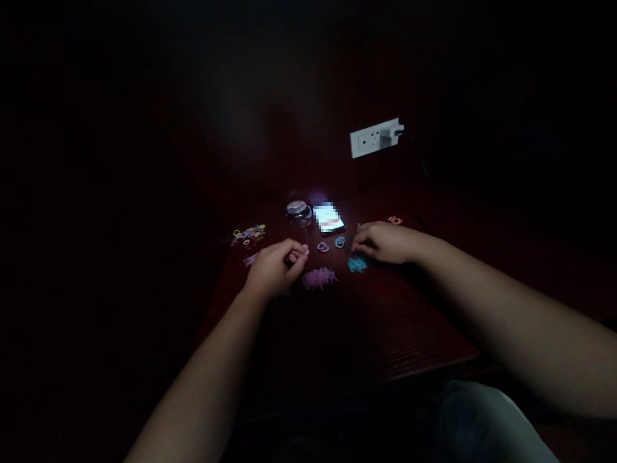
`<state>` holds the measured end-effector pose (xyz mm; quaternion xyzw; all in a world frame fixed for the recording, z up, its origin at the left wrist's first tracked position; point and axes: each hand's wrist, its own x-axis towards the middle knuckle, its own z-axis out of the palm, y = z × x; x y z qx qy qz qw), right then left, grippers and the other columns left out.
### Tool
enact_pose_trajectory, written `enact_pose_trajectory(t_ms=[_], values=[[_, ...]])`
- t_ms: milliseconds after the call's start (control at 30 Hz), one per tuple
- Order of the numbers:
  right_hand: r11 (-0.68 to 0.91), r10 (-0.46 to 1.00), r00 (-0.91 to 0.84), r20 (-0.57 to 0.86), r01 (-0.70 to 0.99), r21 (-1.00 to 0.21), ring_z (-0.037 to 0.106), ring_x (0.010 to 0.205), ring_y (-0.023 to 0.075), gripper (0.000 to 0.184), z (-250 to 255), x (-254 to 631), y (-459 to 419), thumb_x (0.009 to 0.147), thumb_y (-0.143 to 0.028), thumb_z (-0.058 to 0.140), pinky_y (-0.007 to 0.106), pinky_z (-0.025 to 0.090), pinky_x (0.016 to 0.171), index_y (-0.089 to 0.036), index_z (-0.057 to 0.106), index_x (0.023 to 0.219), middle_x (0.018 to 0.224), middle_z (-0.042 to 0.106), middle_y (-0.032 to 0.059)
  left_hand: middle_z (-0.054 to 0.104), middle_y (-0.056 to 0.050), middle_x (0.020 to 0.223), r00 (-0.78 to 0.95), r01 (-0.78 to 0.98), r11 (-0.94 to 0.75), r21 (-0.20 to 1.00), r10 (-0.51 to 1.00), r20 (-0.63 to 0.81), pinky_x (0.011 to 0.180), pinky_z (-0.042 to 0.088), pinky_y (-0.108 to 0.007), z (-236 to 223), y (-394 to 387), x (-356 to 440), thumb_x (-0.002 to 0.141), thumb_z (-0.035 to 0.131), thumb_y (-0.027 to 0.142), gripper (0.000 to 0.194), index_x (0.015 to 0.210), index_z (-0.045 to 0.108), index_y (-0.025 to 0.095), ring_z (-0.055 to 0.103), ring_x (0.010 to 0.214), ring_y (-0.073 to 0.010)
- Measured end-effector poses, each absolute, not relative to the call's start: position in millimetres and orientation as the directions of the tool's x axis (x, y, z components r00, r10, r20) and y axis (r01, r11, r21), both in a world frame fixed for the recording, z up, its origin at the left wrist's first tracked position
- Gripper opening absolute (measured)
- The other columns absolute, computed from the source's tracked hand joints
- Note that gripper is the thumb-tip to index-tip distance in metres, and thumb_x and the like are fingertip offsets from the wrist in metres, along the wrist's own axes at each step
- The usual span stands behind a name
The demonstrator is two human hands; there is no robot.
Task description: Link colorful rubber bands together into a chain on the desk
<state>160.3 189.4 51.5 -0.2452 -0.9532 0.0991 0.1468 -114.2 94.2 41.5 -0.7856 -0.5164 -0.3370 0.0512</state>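
Observation:
My left hand [276, 265] is curled over the dark wooden table [385, 321], its fingertips pinched on a tiny pink ring. A heap of pink rubber bands [319, 278] lies just right of it. My right hand [383, 243] rests palm down with fingers bent, its fingertips pinched at the table just above a heap of blue bands [357, 263]. What they grip is too small to make out. Two finished small rings, one purple [322, 247] and one blue [340, 242], lie between the hands.
A lit phone [328, 217] and a small round clear container [299, 211] sit behind the rings. Mixed coloured bands [248, 235] lie at the left, an orange piece [395, 220] at the right. A white wall socket with a plug [376, 137] is on the dark wall.

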Motion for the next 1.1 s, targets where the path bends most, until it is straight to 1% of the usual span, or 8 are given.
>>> enact_pose_trajectory(t_ms=[100, 200, 267, 367, 533, 733, 833, 1100], values=[[0.853, 0.519, -0.794, 0.317, 0.460, -0.244, 0.064, 0.084, 0.0210, 0.025, 49, 160, 191, 0.085, -0.015, 0.048, 0.036, 0.048, 0.077, -0.019, 0.072, 0.092, 0.095, 0.070, 0.0080, 0.069, -0.001, 0.079, -0.023, 0.915, -0.205, 0.347, 0.833, 0.553, 0.068, 0.047, -0.025, 37, 101, -152, 0.087, 0.056, 0.028, 0.013, 0.093, 0.065, 0.021, 0.062, 0.068, -0.0136], [0.861, 0.507, -0.763, 0.401, 0.431, -0.269, 0.065, 0.084, 0.0219, 0.025, 45, 157, 194, 0.086, -0.019, 0.047, 0.037, 0.049, 0.078, -0.021, 0.071, 0.092, 0.094, 0.070, 0.0070, 0.072, -0.003, 0.091, -0.409, 0.837, 0.153, 0.525, 0.813, 0.415, 0.074, 0.047, -0.025, 28, 102, -199, 0.093, 0.045, 0.026, 0.023, 0.094, 0.067, 0.020, 0.065, 0.079, -0.0149], [0.866, 0.494, -0.761, 0.420, 0.387, -0.318, 0.065, 0.085, 0.0226, 0.025, 42, 155, 195, 0.087, -0.021, 0.046, 0.039, 0.050, 0.080, -0.020, 0.070, 0.093, 0.095, 0.070, 0.0081, 0.073, -0.005, 0.087, -0.494, 0.804, 0.251, 0.539, 0.786, 0.371, 0.072, 0.048, -0.025, 22, 102, -222, 0.092, 0.042, 0.021, 0.026, 0.092, 0.068, 0.017, 0.067, 0.078, -0.0162], [0.861, 0.492, -0.754, 0.435, 0.347, -0.371, 0.066, 0.084, 0.0233, 0.025, 40, 151, 191, 0.088, -0.025, 0.045, 0.039, 0.051, 0.078, -0.019, 0.069, 0.092, 0.094, 0.071, 0.0089, 0.074, -0.006, 0.089, -0.501, 0.800, 0.266, 0.537, 0.789, 0.356, 0.070, 0.049, -0.024, 14, 104, -234, 0.091, 0.042, 0.019, 0.026, 0.094, 0.068, 0.017, 0.067, 0.076, -0.0157], [0.850, 0.501, -0.737, 0.455, 0.320, -0.418, 0.067, 0.085, 0.0243, 0.025, 38, 147, 186, 0.089, -0.029, 0.047, 0.039, 0.052, 0.077, -0.019, 0.070, 0.093, 0.095, 0.071, 0.0094, 0.073, -0.004, 0.089, -0.386, 0.850, 0.190, 0.491, 0.859, 0.336, 0.076, 0.050, -0.025, 9, 109, -224, 0.086, 0.056, 0.023, 0.019, 0.097, 0.072, 0.022, 0.066, 0.076, -0.0155], [0.828, 0.529, -0.712, 0.462, 0.314, -0.465, 0.068, 0.081, 0.0249, 0.025, 35, 145, 187, 0.090, -0.034, 0.050, 0.037, 0.052, 0.073, -0.021, 0.071, 0.093, 0.091, 0.072, 0.0073, 0.068, -0.011, 0.111, -0.349, 0.882, 0.196, 0.429, 0.882, 0.315, 0.095, 0.046, -0.032, 5, 115, -225, 0.080, 0.065, 0.025, 0.027, 0.106, 0.074, 0.020, 0.063, 0.102, -0.0229], [0.824, 0.532, -0.723, 0.441, 0.324, -0.464, 0.067, 0.079, 0.0260, 0.026, 34, 145, 187, 0.090, -0.036, 0.049, 0.039, 0.052, 0.073, -0.021, 0.070, 0.093, 0.089, 0.072, 0.0071, 0.069, -0.011, 0.107, -0.359, 0.878, 0.213, 0.429, 0.885, 0.296, 0.096, 0.046, -0.033, 3, 119, -226, 0.081, 0.065, 0.026, 0.026, 0.105, 0.075, 0.021, 0.064, 0.100, -0.0227], [0.797, 0.568, -0.716, 0.405, 0.356, -0.488, 0.066, 0.082, 0.0264, 0.032, 35, 145, 185, 0.093, -0.039, 0.044, 0.040, 0.052, 0.074, -0.019, 0.069, 0.095, 0.094, 0.071, 0.0107, 0.072, -0.006, 0.094, -0.394, 0.858, 0.226, 0.461, 0.866, 0.308, 0.088, 0.049, -0.030, 2, 123, -225, 0.080, 0.066, 0.023, 0.013, 0.088, 0.076, 0.021, 0.065, 0.086, -0.0188]])
